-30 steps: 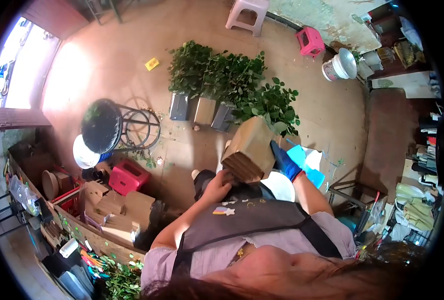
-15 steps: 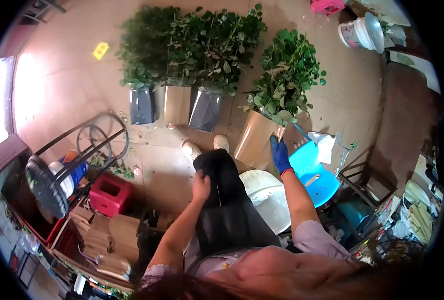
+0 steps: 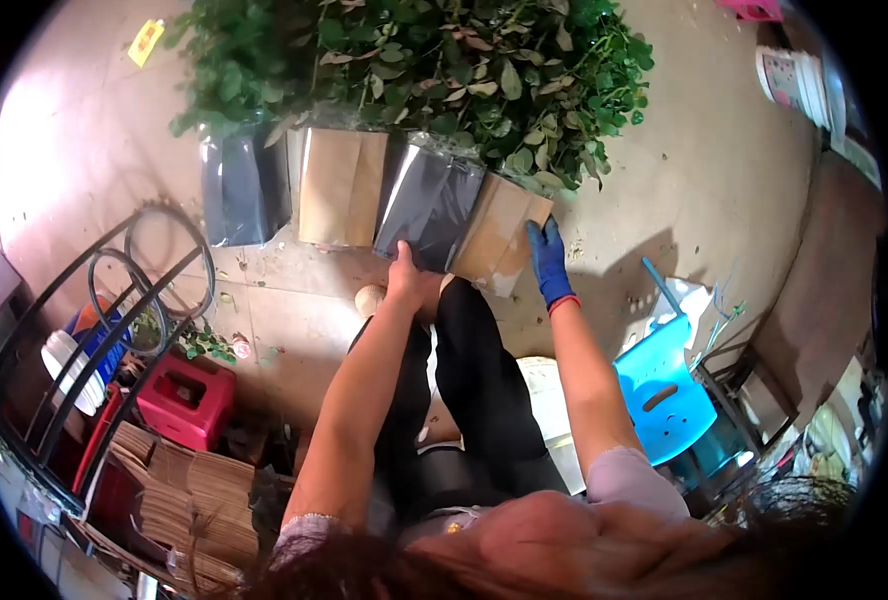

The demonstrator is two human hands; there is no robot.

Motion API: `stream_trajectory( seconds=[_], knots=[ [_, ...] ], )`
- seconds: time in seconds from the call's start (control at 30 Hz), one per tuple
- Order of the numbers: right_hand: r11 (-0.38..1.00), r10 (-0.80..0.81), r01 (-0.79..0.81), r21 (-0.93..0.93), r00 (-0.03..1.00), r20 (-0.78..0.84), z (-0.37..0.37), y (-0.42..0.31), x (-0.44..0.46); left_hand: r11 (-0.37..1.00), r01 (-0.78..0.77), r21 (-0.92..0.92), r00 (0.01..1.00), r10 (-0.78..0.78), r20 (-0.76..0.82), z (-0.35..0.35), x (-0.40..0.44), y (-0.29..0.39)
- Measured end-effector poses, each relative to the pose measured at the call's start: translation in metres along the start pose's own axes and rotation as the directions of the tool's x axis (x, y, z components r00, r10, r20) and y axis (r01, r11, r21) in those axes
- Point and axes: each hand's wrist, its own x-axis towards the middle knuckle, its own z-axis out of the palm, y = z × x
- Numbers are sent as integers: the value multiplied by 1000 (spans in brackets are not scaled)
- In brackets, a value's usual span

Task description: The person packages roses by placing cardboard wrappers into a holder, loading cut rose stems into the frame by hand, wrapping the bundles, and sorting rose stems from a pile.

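Observation:
Four wrapped leafy bundles lie side by side on the floor: a dark one [image 3: 244,190] at the left, a brown one [image 3: 342,188], another dark one [image 3: 430,205] and a brown one [image 3: 501,236] at the right. My bare left hand [image 3: 410,276] is at the lower edge of the second dark bundle, thumb raised, its other fingers mostly hidden. My right hand [image 3: 550,262], in a blue glove, rests against the right side of the rightmost brown bundle with its fingers stretched out. The green leaves [image 3: 464,75] spread above the wrappers.
At the left are a black metal stool frame [image 3: 179,270], a red stool [image 3: 186,398] and stacked cardboard [image 3: 204,505]. A blue plastic seat [image 3: 664,400] stands at the right, near a white tub [image 3: 554,400]. White buckets [image 3: 799,85] are at the upper right.
The rightmost brown bundle has moved left against the dark one, with my right hand at its side. My left hand has moved forward to the bundles. The view has moved closer to them.

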Motion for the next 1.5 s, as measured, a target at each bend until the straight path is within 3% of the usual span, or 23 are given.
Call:
stream_trajectory(
  seconds=[0.2,0.33,0.43,0.5,0.53,0.57,0.6,0.63,0.7,0.77,0.8,0.87,0.9,0.93,0.97,1.03,1.07,1.13,1.17,1.2,1.4,1.43,1.5],
  knots=[
    [947,-99,159,-281,971,216,22,-58,48,999,-38,-25,989,34,-143,14,7,42],
    [944,-96,127,-306,989,114,40,-70,52,996,36,81,995,-28,-98,5,-1,71],
    [936,-107,79,-343,992,-65,31,-79,-23,748,-246,617,952,307,7,-35,-53,57],
    [904,19,63,-422,982,188,9,-74,-101,629,-250,736,890,449,-82,-79,-117,32],
    [827,96,107,-552,940,327,-10,-76,-139,466,-136,874,890,446,-99,-113,-138,17],
    [796,48,251,-551,881,471,-28,-77,-178,443,-26,896,889,420,-182,-121,-190,11],
    [702,95,337,-628,829,551,-52,-79,-214,452,-114,885,896,432,-106,-194,-183,-35],
    [649,189,362,-670,775,603,-77,-108,-247,411,10,912,891,411,-195,-194,-246,-40],
    [677,136,379,-631,778,614,-126,-130,-301,473,203,858,857,337,-389,-232,-313,-85],
    [549,458,235,-802,718,524,-160,-191,-329,473,246,846,894,227,-387,-246,-392,-115],
    [574,330,384,-723,700,634,-181,-196,-334,651,214,728,888,181,-423,-285,-391,-165],
    [477,441,451,-754,620,649,-199,-231,-327,577,121,807,900,280,-335,-260,-461,-188],
    [447,482,664,-599,385,787,-207,-248,-308,606,140,783,911,231,-341,-246,-488,-202],
    [355,592,665,-657,384,709,-195,-286,-302,636,148,757,920,192,-342,-231,-507,-205],
    [332,533,717,-612,393,749,-194,-303,-293,768,47,639,952,159,-261,-234,-500,-227],
    [163,631,814,-557,348,694,-166,-331,-257,839,-83,538,897,298,-326,-206,-518,-240],
    [84,661,844,-530,351,663,-151,-355,-252,861,-137,489,865,345,-365,-194,-533,-246],
    [192,673,763,-617,355,649,-129,-374,-218,839,-219,498,793,450,-410,-165,-568,-239],
    [74,631,863,-500,348,693,-106,-438,-252,842,-247,480,758,477,-446,-153,-589,-231],
    [-16,637,890,-456,361,682,-85,-428,-239,846,-273,459,726,494,-479,-139,-610,-229],
    [-208,445,977,56,43,894,58,-503,-365,726,-446,524,608,675,-418,-171,-668,-234],
    [-109,461,981,162,-95,882,90,-495,-373,711,-470,523,583,695,-420,-187,-683,-235],
    [97,756,817,569,-432,492,192,-491,-411,700,-525,484,534,713,-453,-220,-706,-241]
  ],
)
